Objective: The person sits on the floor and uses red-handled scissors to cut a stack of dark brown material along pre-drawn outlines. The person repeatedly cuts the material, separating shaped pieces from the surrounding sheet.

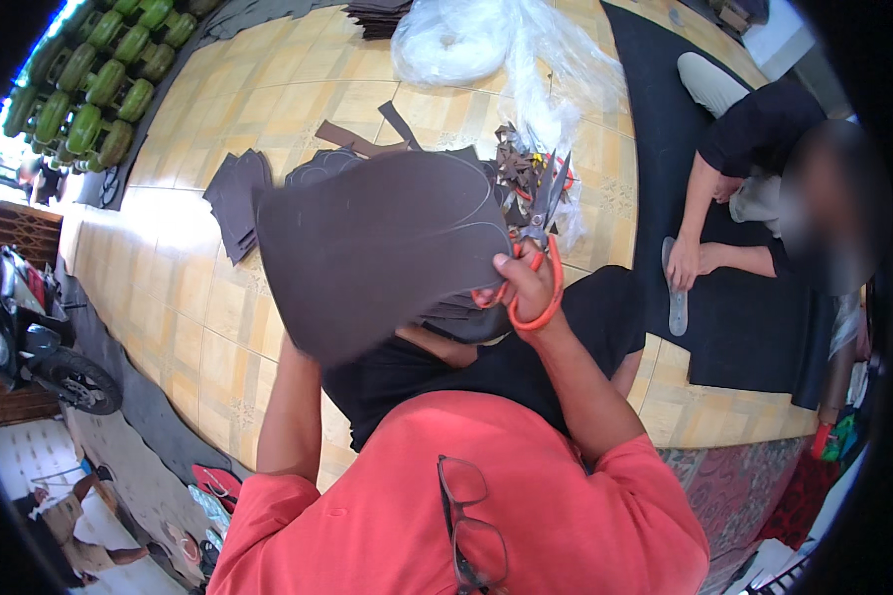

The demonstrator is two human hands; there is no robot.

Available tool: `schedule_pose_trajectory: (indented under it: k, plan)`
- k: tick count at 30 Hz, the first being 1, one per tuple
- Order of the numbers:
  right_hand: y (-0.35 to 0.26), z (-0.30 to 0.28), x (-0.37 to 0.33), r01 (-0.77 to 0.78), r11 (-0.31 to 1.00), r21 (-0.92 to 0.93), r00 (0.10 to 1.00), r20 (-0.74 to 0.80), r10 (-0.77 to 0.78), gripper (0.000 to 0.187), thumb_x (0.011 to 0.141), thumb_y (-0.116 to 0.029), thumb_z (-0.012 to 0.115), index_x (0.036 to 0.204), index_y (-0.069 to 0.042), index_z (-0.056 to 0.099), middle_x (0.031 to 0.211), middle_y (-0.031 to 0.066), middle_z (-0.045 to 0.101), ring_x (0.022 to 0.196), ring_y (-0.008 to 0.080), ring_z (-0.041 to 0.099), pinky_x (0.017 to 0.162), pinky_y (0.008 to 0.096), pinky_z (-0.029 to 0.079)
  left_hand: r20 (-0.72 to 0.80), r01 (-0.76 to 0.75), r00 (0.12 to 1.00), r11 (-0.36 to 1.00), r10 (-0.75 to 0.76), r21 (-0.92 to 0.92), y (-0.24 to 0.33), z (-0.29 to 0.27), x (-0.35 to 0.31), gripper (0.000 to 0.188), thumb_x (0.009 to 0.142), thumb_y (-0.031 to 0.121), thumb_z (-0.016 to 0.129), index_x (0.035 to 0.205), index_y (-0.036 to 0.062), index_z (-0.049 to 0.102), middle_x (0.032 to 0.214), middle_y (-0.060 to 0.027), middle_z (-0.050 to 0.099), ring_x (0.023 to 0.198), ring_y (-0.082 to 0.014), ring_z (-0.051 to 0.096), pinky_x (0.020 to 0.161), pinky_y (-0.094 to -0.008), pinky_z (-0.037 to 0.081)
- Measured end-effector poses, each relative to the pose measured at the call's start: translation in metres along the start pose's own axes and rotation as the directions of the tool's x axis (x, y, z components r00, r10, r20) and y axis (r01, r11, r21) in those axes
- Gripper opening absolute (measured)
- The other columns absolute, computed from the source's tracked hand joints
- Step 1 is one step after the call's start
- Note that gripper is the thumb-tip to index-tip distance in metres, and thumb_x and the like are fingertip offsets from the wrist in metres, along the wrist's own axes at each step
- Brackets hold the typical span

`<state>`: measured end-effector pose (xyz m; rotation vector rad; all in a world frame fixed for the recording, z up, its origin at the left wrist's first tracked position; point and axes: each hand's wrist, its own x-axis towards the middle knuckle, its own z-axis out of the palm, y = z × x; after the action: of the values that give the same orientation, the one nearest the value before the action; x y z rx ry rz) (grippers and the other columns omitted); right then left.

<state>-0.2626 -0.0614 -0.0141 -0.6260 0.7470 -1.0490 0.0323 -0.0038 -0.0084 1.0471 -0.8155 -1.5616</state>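
- Orange-handled scissors point(541, 238) sit in the right hand point(522, 286), fingers through the loops and curled tight round them; the blades point up and away, their tips over a litter of scraps.
- Dark brown sheet point(377, 248), thin and flexible like foam or faux leather, is held up in front of the chest, just left of the scissors and touching the right hand's knuckles. A curved outline shows faintly on its face.
- Left hand is hidden behind that sheet; only the forearm rises to its lower edge, so I cannot tell how its fingers lie, though it seems to prop the sheet from below.
- Judging by this, the step in hand is cutting a shape from the sheet. The next move calls for bringing the blades to the sheet's edge at the marked curve and turning the sheet to feed the cut.
- Beyond, on the tiled floor point(268, 89): a stack of cut dark pieces point(236, 198), brown offcuts point(516, 159) and a heap of clear plastic wrap point(486, 40).
- Further right, another person point(764, 159) sits on a black mat point(744, 327), a hand on a grey sole-shaped piece point(675, 297).
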Motion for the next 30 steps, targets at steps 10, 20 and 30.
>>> schedule_pose_trajectory:
  k: [10, 20, 30]
  plan:
    - [0.021, 0.013, -0.013, 0.106, 0.871, -0.48, 0.986, -0.06, -0.153, 0.031, 0.097, -0.031, 0.055, 0.101, 0.0, 0.053, 0.076, 0.0053, 0.054, 0.061, 0.012, 0.057, 0.056, 0.0274, 0.051, -0.323, -0.279, 0.921, 0.946, 0.216, -0.163, 0.001, 0.079, 0.027, 0.033, 0.089, 0.004, 0.066, 0.121, 0.0036, 0.055, 0.114, -0.0075, 0.059, 0.108, -0.0203, 0.058, 0.092, -0.036, 0.049]
    - [0.01, 0.01, -0.011, 0.241, 0.602, -0.761, 0.954, 0.071, -0.291, 0.027, 0.095, -0.028, 0.06, 0.097, -0.001, 0.054, 0.082, 0.0149, 0.061, 0.074, 0.028, 0.061, 0.069, 0.0374, 0.048, -0.295, -0.304, 0.922, 0.941, 0.25, -0.151, 0.012, 0.071, 0.021, 0.035, 0.089, 0.0, 0.062, 0.123, 0.002, 0.054, 0.116, -0.0102, 0.059, 0.108, -0.0221, 0.06, 0.092, -0.0366, 0.051]
    - [0.002, 0.004, -0.016, 0.225, 0.585, -0.78, 0.967, 0.102, -0.235, 0.035, 0.097, -0.031, 0.058, 0.078, -0.002, 0.052, 0.059, 0.0074, 0.048, 0.056, 0.0175, 0.047, 0.055, 0.0348, 0.04, -0.317, -0.284, 0.92, 0.949, 0.23, -0.137, 0.014, 0.057, 0.025, 0.039, 0.088, 0.0, 0.063, 0.125, 0.0025, 0.052, 0.118, -0.0111, 0.058, 0.11, -0.0237, 0.059, 0.091, -0.0381, 0.053]
